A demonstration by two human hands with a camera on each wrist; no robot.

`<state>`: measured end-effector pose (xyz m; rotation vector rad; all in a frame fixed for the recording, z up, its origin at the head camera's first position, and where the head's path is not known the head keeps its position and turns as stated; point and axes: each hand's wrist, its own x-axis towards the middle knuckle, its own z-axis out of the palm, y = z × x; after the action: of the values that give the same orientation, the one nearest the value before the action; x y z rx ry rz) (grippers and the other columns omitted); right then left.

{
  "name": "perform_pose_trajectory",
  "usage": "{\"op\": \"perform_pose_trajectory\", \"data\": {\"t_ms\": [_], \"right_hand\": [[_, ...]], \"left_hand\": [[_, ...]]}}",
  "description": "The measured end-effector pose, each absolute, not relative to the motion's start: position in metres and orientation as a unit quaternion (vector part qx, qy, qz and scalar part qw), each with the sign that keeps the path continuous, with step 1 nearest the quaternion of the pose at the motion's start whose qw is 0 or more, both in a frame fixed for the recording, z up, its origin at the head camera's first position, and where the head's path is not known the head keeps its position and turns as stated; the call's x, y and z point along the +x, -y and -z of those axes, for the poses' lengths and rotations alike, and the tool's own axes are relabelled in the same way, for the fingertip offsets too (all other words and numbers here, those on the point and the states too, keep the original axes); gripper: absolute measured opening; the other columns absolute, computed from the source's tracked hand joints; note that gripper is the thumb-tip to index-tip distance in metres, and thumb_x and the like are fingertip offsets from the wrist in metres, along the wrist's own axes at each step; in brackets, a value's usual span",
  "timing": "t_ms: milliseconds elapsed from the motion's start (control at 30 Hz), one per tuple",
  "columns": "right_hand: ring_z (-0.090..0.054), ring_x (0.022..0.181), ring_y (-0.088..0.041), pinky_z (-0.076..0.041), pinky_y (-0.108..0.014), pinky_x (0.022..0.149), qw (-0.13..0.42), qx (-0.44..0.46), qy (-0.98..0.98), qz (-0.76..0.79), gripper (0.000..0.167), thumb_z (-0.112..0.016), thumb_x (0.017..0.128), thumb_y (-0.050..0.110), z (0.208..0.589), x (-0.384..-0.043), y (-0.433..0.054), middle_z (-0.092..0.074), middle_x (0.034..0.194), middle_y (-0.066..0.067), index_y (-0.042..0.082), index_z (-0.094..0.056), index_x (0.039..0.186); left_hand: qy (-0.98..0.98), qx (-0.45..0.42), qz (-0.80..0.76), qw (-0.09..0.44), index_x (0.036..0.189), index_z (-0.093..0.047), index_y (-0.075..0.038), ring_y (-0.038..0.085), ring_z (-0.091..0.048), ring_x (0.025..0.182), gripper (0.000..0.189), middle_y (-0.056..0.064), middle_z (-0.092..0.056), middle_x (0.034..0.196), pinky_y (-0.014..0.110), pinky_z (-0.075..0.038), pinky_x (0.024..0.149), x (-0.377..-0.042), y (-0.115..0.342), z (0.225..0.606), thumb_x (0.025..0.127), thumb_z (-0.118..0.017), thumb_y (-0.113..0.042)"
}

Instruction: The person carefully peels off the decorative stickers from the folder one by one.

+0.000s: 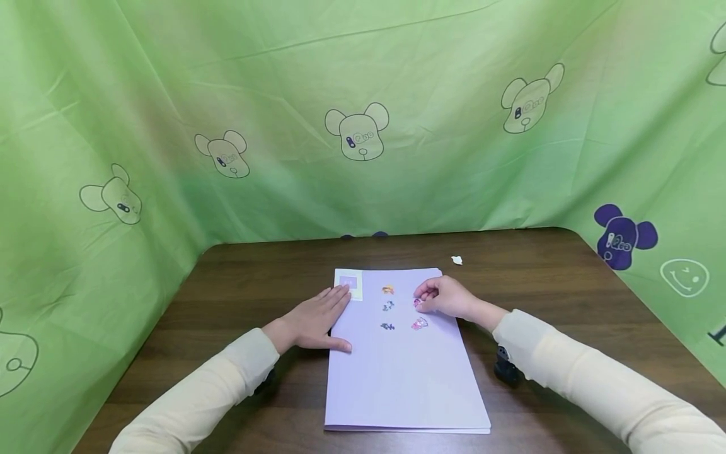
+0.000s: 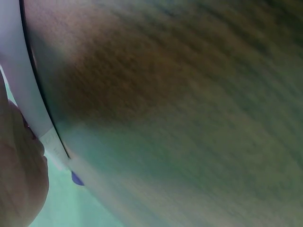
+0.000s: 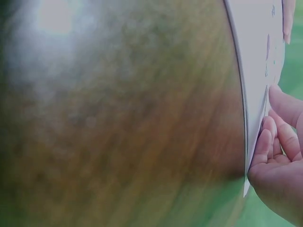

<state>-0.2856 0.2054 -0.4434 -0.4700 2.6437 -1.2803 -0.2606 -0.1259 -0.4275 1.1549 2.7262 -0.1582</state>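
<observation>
Cream sleeves (image 1: 601, 384) stretch in: left hand (image 1: 317, 320) lies flat on the pale sheet (image 1: 405, 384); right hand (image 1: 448, 297), nearer the pink sticker (image 1: 417, 302), pinches it toward the sheet's far right.

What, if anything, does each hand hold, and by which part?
The right hand is at a small pink sticker; whether held, and where, cannot be told. The left hand rests on pale rectangular paper, holding nothing.

Green cloth (image 1: 283, 75) wraps the back and both sides, creased all over, outlined mouse heads (image 1: 363, 137) dotted across! Right side, a purple mouse head (image 1: 622, 241) beside a smiley face (image 1: 684, 277); below, the brown wooden table (image 1: 266, 265) catches a white glare (image 3: 54, 16)!
</observation>
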Motion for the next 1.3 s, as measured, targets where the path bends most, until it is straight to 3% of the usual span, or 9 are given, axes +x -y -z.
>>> {"op": "perform_pose_trajectory", "data": {"t_ms": [1300], "right_hand": [[-0.051, 0.068, -0.012, -0.043, -0.026, 0.064, 0.031, -0.208, -0.909, 0.361, 0.005, -0.078, 0.081, 0.007, 0.4408, -0.2816, -0.2029, -0.059, 0.068, 0.006, 0.007, -0.073, 0.081]], "left_hand": [[-0.915, 0.392, 0.06, 0.081, 0.156, -0.008, -0.005, 0.018, 0.003, 0.147, 0.111, 0.009, -0.001, 0.162, 0.032, -0.003, 0.117, -0.262, 0.1259, 0.4329, 0.082, -0.031, -0.085]]}}
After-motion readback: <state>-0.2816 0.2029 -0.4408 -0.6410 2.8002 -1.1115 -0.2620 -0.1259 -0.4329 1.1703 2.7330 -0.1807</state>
